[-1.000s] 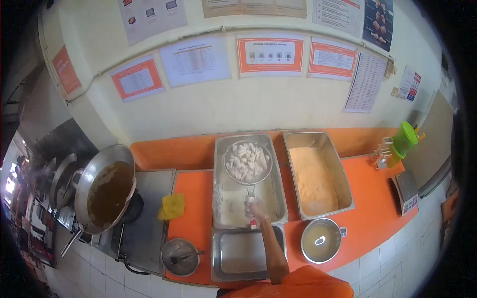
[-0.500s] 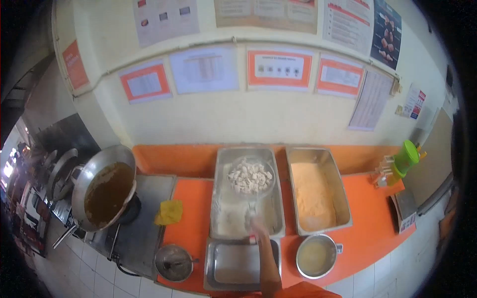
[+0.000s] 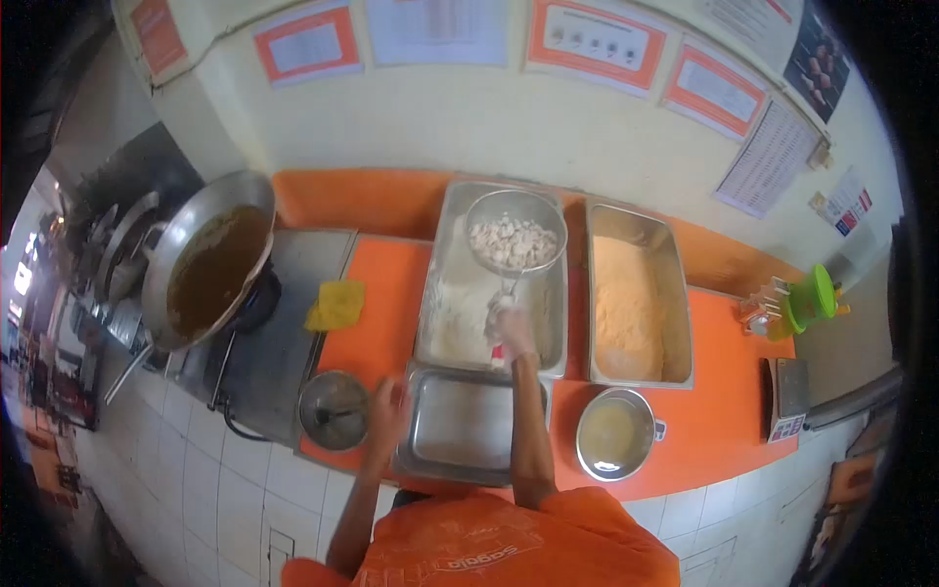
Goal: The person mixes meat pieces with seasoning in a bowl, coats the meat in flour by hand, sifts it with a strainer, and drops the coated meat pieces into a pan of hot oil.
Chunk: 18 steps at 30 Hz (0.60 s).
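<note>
My right hand (image 3: pixel 514 333) is closed around the handle of a round strainer (image 3: pixel 522 203). Pale, flour-coated chunks (image 3: pixel 514 243), perhaps meat, fill the strainer, which is over the far half of a deep steel pan (image 3: pixel 438 293) with white flour (image 3: pixel 460 318) in it. A red part of the handle shows beside my fingers. My left hand (image 3: pixel 391 411) hovers between a small steel bowl (image 3: pixel 308 409) and a shallow steel tray (image 3: pixel 416 440); its fingers are too blurred to read, and I see nothing in it.
A second deep pan (image 3: pixel 593 284) holds orange powder. Nearer stands a steel pot (image 3: pixel 584 445) with pale liquid. At left, a wok (image 3: pixel 159 284) of brown oil sits on the stove (image 3: pixel 313 269), with a yellow cloth (image 3: pixel 337 304) beside it. A scale (image 3: pixel 787 391) and green container (image 3: pixel 814 296) are right.
The view has tilted down, showing my orange shirt. My left hand has come into view beside the small bowl. My right hand still holds the strainer over the flour pan.
</note>
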Tool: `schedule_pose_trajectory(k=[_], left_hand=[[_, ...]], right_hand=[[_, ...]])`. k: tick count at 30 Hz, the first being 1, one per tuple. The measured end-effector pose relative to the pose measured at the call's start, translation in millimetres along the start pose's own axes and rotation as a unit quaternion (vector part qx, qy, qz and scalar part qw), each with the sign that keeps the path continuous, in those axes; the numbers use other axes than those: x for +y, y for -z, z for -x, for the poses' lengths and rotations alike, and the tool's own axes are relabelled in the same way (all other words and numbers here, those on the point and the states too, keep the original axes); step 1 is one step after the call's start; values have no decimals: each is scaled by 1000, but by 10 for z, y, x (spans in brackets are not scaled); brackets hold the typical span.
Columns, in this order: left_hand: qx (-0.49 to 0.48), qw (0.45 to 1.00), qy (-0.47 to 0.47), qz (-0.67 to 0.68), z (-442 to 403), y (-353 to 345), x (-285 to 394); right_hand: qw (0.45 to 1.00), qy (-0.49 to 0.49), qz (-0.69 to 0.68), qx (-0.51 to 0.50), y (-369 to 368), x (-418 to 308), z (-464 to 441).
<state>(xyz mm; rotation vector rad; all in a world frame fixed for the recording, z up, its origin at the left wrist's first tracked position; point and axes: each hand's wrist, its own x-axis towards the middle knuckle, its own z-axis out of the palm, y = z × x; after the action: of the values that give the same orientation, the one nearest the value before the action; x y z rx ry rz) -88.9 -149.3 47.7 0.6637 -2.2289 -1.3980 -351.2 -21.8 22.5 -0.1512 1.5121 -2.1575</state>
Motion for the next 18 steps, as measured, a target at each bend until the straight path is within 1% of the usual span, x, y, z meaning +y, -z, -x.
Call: schedule_pose_trajectory(k=[1, 2, 3, 4, 6, 7, 9, 12, 15, 16, 18], left_hand=[[13, 998, -26, 51, -263, -124, 84], [-40, 990, 26, 132, -517, -204, 204], [-77, 987, 26, 135, -753, -298, 349], [-145, 984, -1, 103, -1091, -486, 196], [-208, 944, 155, 205, -1611, -971, 202], [-252, 932, 164, 202, -1771, -1021, 214], [-334, 907, 160, 198, -2117, -1134, 353], [-264, 903, 243, 238, -2065, -1155, 985], [-188, 950, 197, 155, -2097, -1238, 868], [-184, 964, 111, 158, -2192, -1304, 589], [-158, 965, 145, 150, -2047, -1205, 763]], right_hand=[[999, 1, -46, -21, -33, -99, 27], [999, -7, -29, -37, -63, -161, 123], [998, -16, -12, -53, -93, -222, 220], [997, -17, 8, -73, -81, -277, 209], [994, 13, 82, -67, -157, -220, 249], [990, 29, 119, -63, -232, -159, 279], [964, 126, 235, 0, -349, -107, 253], [980, 105, 168, 25, -571, -178, 295], [949, 202, 242, 4, -498, 164, 191], [957, 179, 228, -12, -522, 216, 186], [968, 139, 204, -38, -513, 205, 147]])
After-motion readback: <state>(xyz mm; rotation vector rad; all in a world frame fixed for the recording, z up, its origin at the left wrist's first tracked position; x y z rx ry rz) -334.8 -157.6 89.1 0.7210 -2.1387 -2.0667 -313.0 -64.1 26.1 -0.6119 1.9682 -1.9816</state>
